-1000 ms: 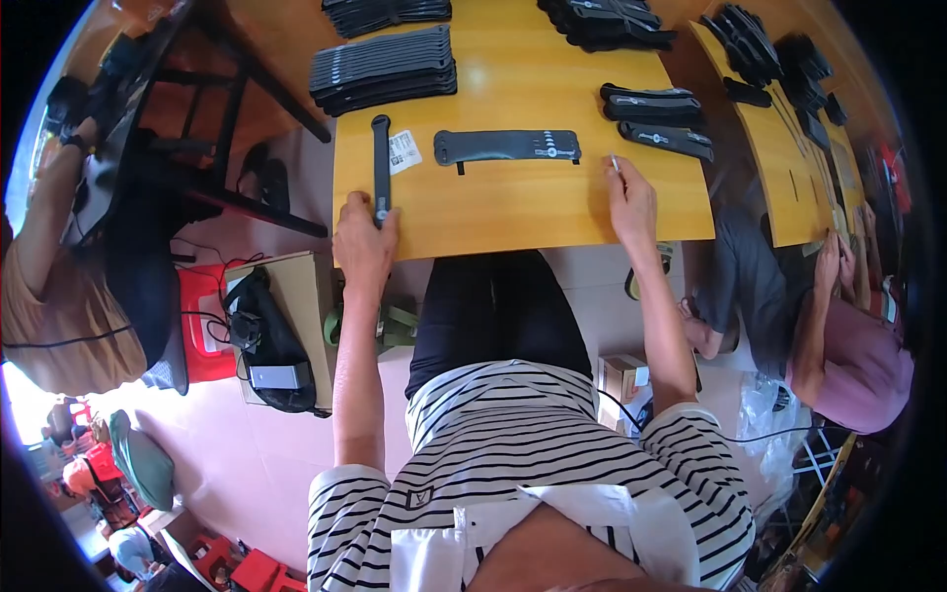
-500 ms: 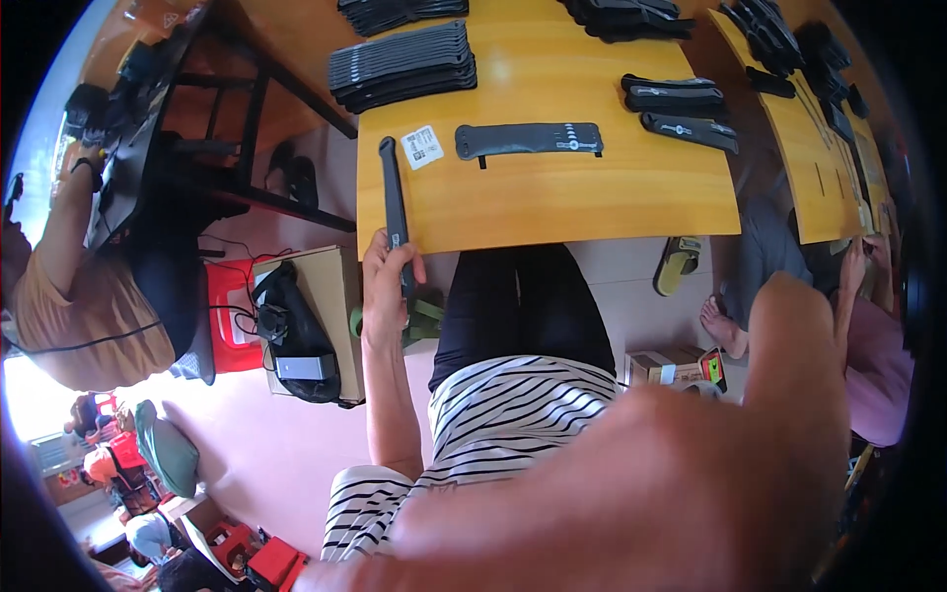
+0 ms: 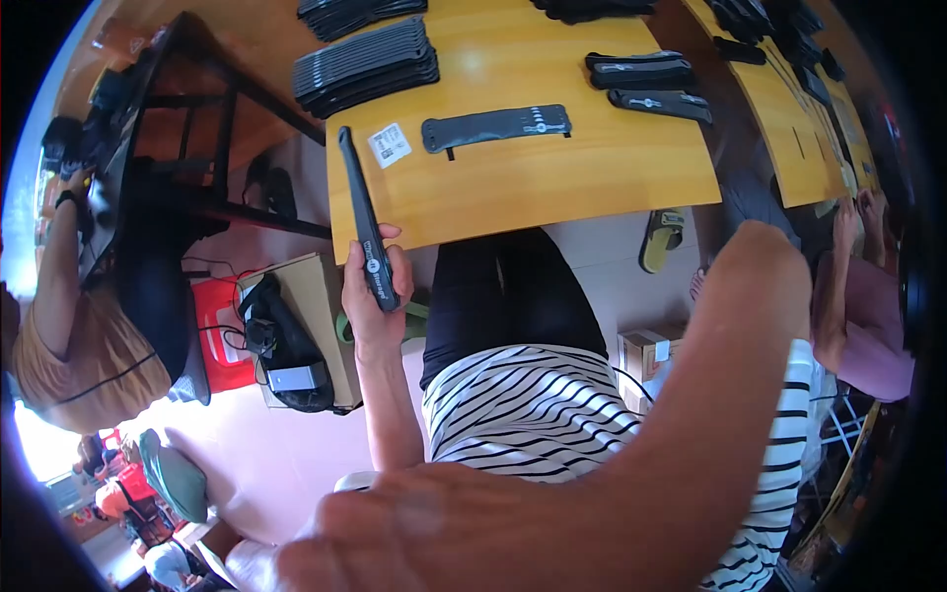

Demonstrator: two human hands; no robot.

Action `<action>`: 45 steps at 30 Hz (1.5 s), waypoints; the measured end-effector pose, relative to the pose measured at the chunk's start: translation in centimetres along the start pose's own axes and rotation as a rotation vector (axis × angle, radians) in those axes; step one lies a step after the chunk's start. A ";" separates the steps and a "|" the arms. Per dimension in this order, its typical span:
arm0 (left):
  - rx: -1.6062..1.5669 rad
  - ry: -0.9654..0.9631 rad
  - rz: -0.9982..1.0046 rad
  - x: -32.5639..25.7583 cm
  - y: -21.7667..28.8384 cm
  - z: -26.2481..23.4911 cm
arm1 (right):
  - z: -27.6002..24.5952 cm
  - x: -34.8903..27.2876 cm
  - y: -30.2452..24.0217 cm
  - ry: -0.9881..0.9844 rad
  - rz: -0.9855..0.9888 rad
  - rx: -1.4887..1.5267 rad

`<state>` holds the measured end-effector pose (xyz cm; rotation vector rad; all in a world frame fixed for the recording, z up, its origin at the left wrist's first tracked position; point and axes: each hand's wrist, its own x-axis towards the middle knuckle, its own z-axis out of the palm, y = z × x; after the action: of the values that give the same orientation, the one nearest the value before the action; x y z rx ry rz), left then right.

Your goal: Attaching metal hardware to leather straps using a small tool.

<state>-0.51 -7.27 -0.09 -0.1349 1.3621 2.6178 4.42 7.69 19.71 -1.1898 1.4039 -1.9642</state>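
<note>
At the near left corner of the tabletop [image 3: 552, 183], the left hand [image 3: 371, 308] pinches a dark strap [image 3: 362, 204] by its near end between the fingers, which could let it tip if they loosen, while the blurred right hand [image 3: 414, 523] hides whether its fingers grip.

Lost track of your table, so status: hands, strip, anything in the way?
Left hand gripping dark strip. Right hand blurred, close-up; grip unclear. Strip extending beyond table edge. Right forearm blocking lower view.

A pale, brightly lit floor [image 3: 271, 459] spreads below a yellow table [image 3: 562, 178] and black-framed desk [image 3: 261, 219].
</note>
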 end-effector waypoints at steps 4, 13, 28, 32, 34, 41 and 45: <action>-0.032 0.024 0.025 -0.2 -0.4 0.8 | -1.2 -1.2 2.5 -0.290 0.308 -0.055; 0.098 0.129 -0.027 0.4 -1.1 3.1 | -6.0 -7.5 12.8 0.619 0.390 -0.548; -0.147 -0.022 -0.196 -0.1 -3.4 3.0 | -6.9 -8.8 14.9 0.902 0.423 0.025; -0.182 -0.024 -0.160 0.1 -3.2 3.5 | -7.4 -10.0 14.4 0.889 0.359 -0.048; -0.207 -0.038 -0.149 0.2 -3.1 3.6 | -7.3 -10.2 14.0 0.884 0.436 -0.092; -0.184 -0.036 -0.125 0.3 -3.4 3.8 | -6.2 -9.8 13.4 0.807 0.502 -0.198; -0.156 -0.025 -0.084 0.3 -3.6 4.0 | -6.5 -9.8 14.5 0.787 0.521 -0.237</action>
<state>-0.01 -1.93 -0.71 -0.1760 1.1184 2.6439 2.41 12.95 1.97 -0.0285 2.0953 -1.9655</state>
